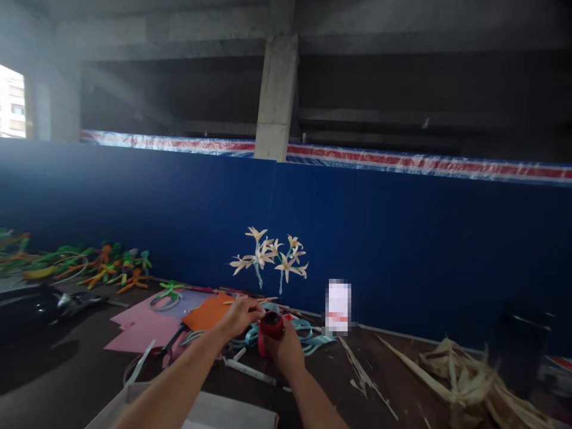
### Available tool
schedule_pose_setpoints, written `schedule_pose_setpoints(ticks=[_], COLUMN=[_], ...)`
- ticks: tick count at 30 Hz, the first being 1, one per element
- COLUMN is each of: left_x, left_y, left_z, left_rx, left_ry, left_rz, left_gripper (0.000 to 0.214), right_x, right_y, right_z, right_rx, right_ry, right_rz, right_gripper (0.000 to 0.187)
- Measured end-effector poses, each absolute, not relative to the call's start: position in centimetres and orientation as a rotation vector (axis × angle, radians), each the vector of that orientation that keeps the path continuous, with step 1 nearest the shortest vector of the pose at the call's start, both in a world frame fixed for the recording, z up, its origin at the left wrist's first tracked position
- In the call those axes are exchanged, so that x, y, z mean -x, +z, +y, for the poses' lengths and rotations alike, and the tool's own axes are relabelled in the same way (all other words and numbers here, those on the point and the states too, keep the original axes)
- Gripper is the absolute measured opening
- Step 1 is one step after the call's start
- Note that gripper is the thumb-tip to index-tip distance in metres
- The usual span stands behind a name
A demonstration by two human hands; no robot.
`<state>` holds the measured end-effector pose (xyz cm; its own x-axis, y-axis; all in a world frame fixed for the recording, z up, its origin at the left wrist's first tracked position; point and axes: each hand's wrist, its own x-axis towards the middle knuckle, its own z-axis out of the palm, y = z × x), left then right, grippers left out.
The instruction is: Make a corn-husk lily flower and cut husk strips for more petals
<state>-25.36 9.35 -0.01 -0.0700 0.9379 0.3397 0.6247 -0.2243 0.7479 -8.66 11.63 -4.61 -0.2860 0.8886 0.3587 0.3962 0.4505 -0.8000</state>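
My left hand (240, 316) is closed in a pinch on a thin pale strip (250, 301) over the table. My right hand (282, 347) is wrapped round a small red tool (271, 326) held upright beside the left hand. Light blue ribbon loops (308, 339) lie under and behind both hands. A bunch of cream handmade flowers (268, 256) on blue stems stands just behind, against the blue wall.
Pink and orange paper sheets (152, 325) lie left of the hands. Colourful green and orange crafted pieces (102, 268) line the far left. Dried straw leaves (465, 375) pile at the right near a dark cup (521, 345). A white pen (250, 372) lies in front.
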Motion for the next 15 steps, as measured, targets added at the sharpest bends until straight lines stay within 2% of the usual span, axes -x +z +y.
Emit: schedule_pose_setpoints(ticks=[9,15], left_x=[24.8,24.7], left_y=[-1.3,-1.5], left_z=[9.4,9.6], left_rx=[-1.777,-1.749], left_ry=[1.281,1.308], left_rz=[1.661,1.664], left_gripper=[0.027,0.023], right_x=[8.3,8.2], right_y=[-4.2,-4.0], right_z=[11.3,11.2], right_rx=[1.095,1.08], right_ry=[0.751,0.779], right_rz=[-1.873,-1.878], right_gripper=[0.039,0.038])
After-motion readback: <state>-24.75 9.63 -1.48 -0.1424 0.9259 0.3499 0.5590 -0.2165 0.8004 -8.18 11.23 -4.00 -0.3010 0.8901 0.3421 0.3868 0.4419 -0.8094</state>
